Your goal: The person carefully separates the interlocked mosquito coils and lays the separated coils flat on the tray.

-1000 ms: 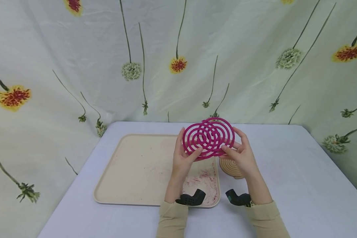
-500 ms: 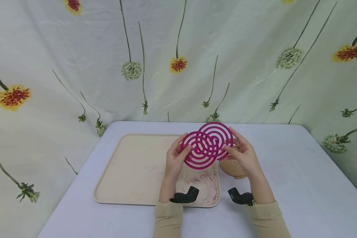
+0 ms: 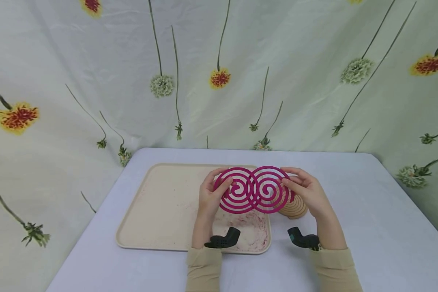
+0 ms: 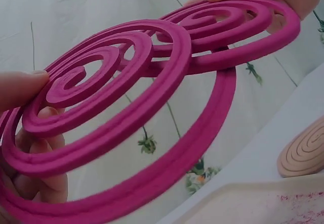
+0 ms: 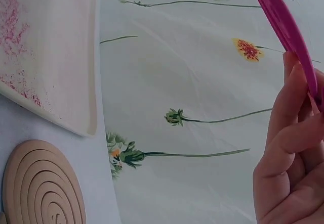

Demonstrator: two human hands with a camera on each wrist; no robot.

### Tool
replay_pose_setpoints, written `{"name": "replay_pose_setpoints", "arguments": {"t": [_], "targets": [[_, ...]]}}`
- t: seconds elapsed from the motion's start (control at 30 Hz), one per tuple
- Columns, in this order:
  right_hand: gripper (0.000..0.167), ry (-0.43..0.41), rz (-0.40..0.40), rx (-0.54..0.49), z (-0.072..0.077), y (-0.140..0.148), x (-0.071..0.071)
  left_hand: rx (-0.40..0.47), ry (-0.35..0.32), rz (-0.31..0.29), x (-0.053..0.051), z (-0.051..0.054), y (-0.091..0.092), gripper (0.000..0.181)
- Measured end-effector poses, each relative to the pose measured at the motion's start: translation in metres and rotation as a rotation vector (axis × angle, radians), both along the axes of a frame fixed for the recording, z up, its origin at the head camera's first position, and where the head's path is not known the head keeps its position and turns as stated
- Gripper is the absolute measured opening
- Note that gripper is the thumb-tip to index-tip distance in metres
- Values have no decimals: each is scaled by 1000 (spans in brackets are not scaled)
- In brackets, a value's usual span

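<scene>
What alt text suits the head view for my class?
A person's left hand and right hand hold two overlapping magenta spirals above a white table, before floral cloth. Below lie a beige rectangular tray with reddish smudges and a tan round spiral-grooved disc.

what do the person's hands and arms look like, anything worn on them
The left hand and right hand are ungloved. The left sleeve and right sleeve are plain beige. Each wrist carries a black, bent device: the left device shows small dots, the right device a small greenish patch.
</scene>
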State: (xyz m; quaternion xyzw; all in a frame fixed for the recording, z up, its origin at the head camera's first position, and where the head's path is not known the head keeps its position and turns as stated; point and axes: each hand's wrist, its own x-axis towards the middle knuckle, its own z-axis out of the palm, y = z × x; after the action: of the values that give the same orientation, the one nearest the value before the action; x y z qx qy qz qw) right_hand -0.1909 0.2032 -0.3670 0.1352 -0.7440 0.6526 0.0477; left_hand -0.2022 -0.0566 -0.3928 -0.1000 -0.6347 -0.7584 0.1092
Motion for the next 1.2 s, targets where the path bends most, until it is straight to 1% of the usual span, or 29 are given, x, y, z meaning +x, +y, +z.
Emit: {"name": "replay_pose_setpoints", "arguments": {"t": [0.07, 0.27, 0.47, 0.57, 0.7, 0.8, 0.9, 1.0, 1.1, 1.17, 1.2], "targets": [[38, 10, -9, -2, 0, 1, -1, -2, 3, 0, -1, 1, -2, 36], [38, 32, -34, 16, 1, 3, -2, -4, 13, -32, -2, 1, -9, 34], [39, 45, -71, -4, 3, 3, -3, 9, 5, -2, -3, 0, -18, 40], [39, 51, -80, -66, 2, 1, -4, 37, 5, 1, -2, 0, -22, 45], [39, 12, -105, -186, 2, -4, -4, 78, 16, 9, 0, 2, -27, 47], [35, -24, -143, -244, 3, -8, -4, 96, 34, 21, 0, 5, -30, 44], [28, -50, -170, -285, 3, -11, -5, 100, 44, 34, -2, 6, -32, 37], [23, -78, -188, -303, 2, -16, -5, 75, 36, 48, -6, 9, -35, 29], [23, -99, -196, -306, 2, -19, -5, 21, 22, 41, -10, 12, -40, 29], [24, -107, -196, -303, 1, -22, -5, -16, 22, 11, -12, 15, -45, 32], [24, -109, -197, -305, 1, -22, -6, -34, 32, -15, -13, 17, -48, 33]]}}
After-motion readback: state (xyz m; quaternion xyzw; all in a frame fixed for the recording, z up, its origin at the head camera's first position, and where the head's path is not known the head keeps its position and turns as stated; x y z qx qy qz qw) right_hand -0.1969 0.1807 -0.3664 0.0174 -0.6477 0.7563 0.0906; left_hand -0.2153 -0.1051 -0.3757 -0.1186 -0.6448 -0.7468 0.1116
